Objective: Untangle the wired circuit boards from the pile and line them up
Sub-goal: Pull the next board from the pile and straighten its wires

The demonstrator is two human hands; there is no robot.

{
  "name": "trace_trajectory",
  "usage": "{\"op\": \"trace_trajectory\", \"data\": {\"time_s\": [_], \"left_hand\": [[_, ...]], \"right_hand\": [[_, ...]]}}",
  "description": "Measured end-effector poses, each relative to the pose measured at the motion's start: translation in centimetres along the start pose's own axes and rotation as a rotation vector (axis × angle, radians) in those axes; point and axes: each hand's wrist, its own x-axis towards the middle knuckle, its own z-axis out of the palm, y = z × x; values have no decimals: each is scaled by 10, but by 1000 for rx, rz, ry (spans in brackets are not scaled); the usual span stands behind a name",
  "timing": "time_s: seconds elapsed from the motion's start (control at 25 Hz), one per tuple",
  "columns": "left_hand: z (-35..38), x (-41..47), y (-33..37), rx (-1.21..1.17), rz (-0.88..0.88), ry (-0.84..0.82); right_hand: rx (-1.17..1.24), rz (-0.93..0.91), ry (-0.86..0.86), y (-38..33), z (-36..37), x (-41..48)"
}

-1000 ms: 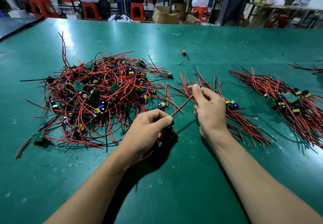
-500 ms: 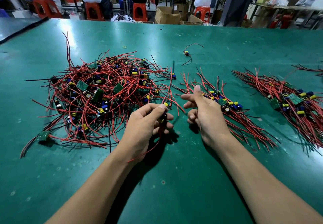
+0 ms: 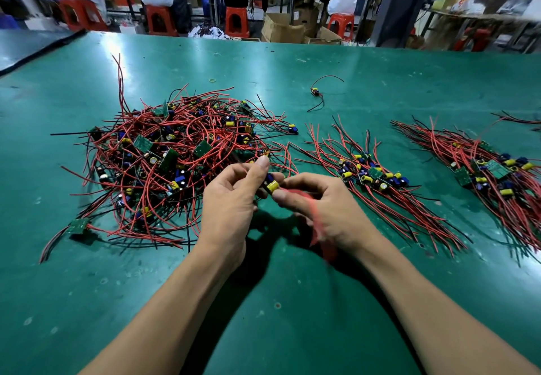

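Head view: green table (image 3: 87, 301); tangled pile (image 3: 181, 164); tidy row (image 3: 371, 175) right of pile. Just near side of pile, left hand (image 3: 231, 202) and right hand (image 3: 328, 208) pinch one small board (image 3: 272, 185). Probably light, wires floppy and snag-prone; hold board edges, not wires.

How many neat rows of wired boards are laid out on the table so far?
2: the nearer row just right of the right hand, the farther row beyond it. Stray wires at the right edge may start a third, cut off.
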Motion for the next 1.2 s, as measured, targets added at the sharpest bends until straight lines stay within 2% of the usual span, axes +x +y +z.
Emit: {"op": "trace_trajectory", "data": {"time_s": [0.16, 0.32, 0.4, 0.48, 0.64, 0.72, 0.88, 1.04, 1.2], "left_hand": [[0, -1, 0, -40, -32, 15], [0, -4, -1, 80, 15, -123], [-1, -6, -3, 83, -20, -237], [-1, -7, -5, 54, -105, -308], [1, -5, 0, -38, -346, -342], [2, -4, 1, 5, -392, -372], [0, -6, -6, -16, -329, -392], [-4, -3, -10, 41, -215, -351], [-2, -4, -8, 60, -226, -349]], "right_hand": [[31, -53, 91, -1, 3, 2], [446, 71, 95, -9, -1, 8], [621, 175, 87, -11, -7, 10], [683, 233, 43, -12, -13, 9], [688, 338, -191, -17, -13, 2], [623, 330, -259, -19, -13, 0], [315, 317, -121, -17, -10, 2], [363, 295, -64, -15, -8, 4], [298, 265, -20, -13, -8, 5]]}}
